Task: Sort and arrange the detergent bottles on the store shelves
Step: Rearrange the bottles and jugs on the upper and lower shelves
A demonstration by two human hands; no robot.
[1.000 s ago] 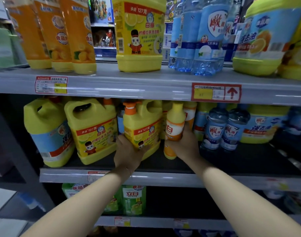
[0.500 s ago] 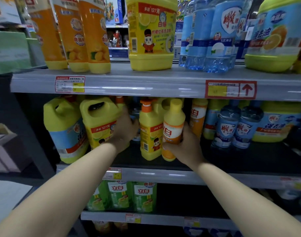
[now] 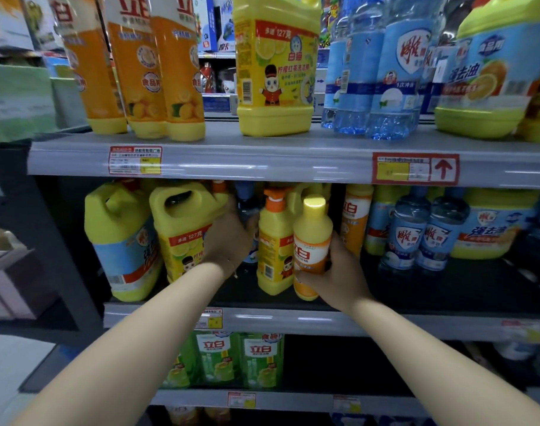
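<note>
My right hand (image 3: pixel 339 276) grips a small orange-and-yellow detergent bottle (image 3: pixel 311 241), held upright at the front of the middle shelf (image 3: pixel 293 318). Just left of it stands a yellow pump bottle (image 3: pixel 273 244) with an orange nozzle. My left hand (image 3: pixel 230 238) reaches deeper into the shelf between that pump bottle and a big yellow jug (image 3: pixel 182 229); its fingers rest at the jug's right side and a blue-capped bottle (image 3: pixel 247 207) behind. Whether they close on anything is hidden.
Another yellow jug with a blue label (image 3: pixel 121 238) stands far left. Right of my hands are an orange bottle (image 3: pixel 354 219), blue bottles (image 3: pixel 416 235) and a wide tub (image 3: pixel 496 229). The top shelf (image 3: pixel 262 161) holds orange bottles, a yellow jug and blue bottles. Green bottles (image 3: pixel 232 361) fill the lower shelf.
My left hand let go of the pump bottle and moved left and deeper, beside the big yellow jug. The pump bottle now stands turned narrow-side out. My right hand keeps the small orange bottle.
</note>
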